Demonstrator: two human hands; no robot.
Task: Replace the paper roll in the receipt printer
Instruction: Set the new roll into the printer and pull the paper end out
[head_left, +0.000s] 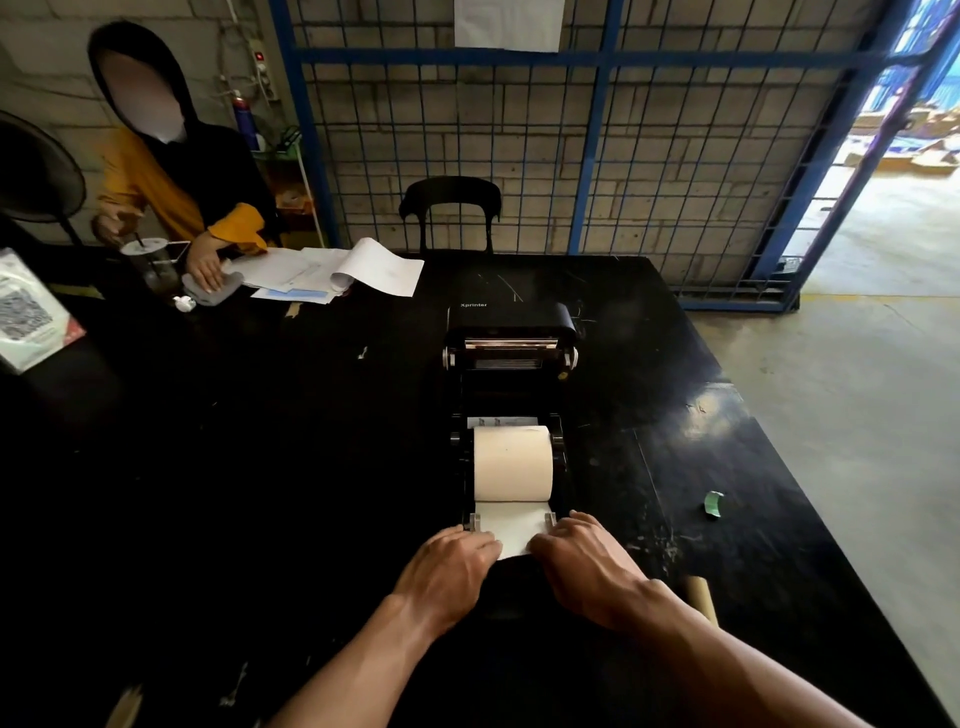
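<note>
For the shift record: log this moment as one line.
step: feeding paper | black receipt printer: lid open | cream paper roll: seated | left hand, right hand: holding white paper end

The printer stands on the table, lid open rearward; the paper roll sits in its bay. A cardboard core lies right of the hands; papers lie far left.

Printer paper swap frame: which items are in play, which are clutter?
In play: receipt printer, lid open; paper roll seated inside; left hand and right hand on its loose end; cardboard core.

Clutter: papers, drink cup, green scrap, chair.
</note>
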